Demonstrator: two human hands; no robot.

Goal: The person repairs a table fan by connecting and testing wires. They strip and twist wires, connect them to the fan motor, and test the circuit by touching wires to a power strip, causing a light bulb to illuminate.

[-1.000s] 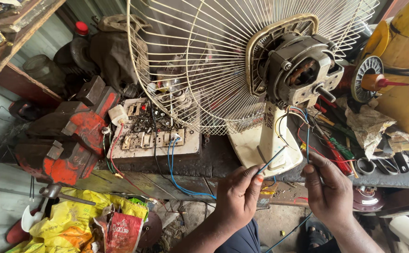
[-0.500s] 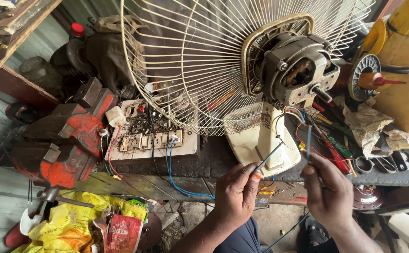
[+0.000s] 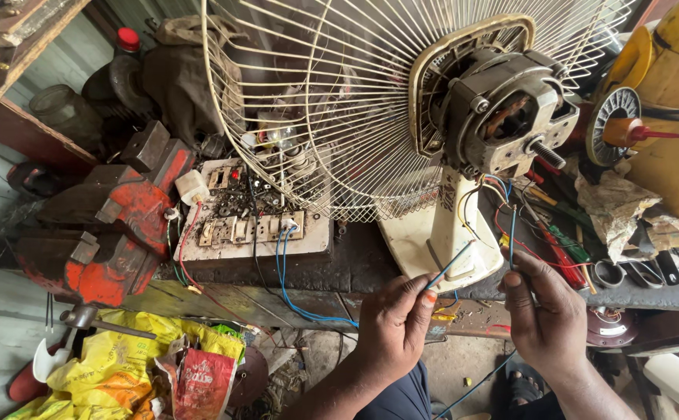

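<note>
A cream table fan stands on the workbench with its bare motor [image 3: 506, 113] exposed behind the wire grille [image 3: 331, 101]. Coloured wires [image 3: 502, 210] hang from the motor down past the fan's neck [image 3: 452, 222]. My left hand [image 3: 394, 327] pinches a thin blue wire [image 3: 450, 266] that points up toward the fan base. My right hand [image 3: 545, 307] holds another blue wire [image 3: 512, 233] upright between thumb and fingers, close to the hanging motor wires. The two hands are a short way apart in front of the bench edge.
A red bench vise [image 3: 102, 225] sits at the left. Beside it lies a dirty switchboard [image 3: 254, 225] with blue leads. Yellow and red bags [image 3: 137, 369] lie below. Tools and screwdrivers [image 3: 565, 249] clutter the right, near a yellow container [image 3: 677, 101].
The view has shifted slightly, bringing the fan and bench closer. Both hands keep their hold on the blue wires in nearly the same places.
</note>
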